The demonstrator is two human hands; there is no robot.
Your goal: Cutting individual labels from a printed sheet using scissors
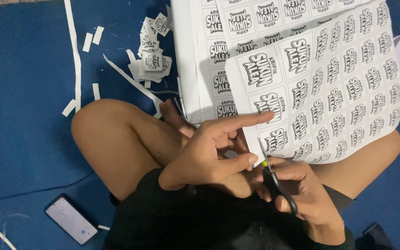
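Our left hand [209,153] pinches the sticker sheet [320,88] at three o'clock while our right hand [297,190] grips the scissors [274,178] cutting its bottom edge, where loose paper could skew the cut.

Label sheet [329,83] overlaps paper stack [195,60]; phone [70,219] lower left

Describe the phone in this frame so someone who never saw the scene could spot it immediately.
Start from the blue floor covering and the bent knee of the seated person. Below and left of that knee, near the bottom edge, lies the phone: a flat dark-rimmed rectangle with a pale lit screen, unlike the white paper scraps scattered higher up.
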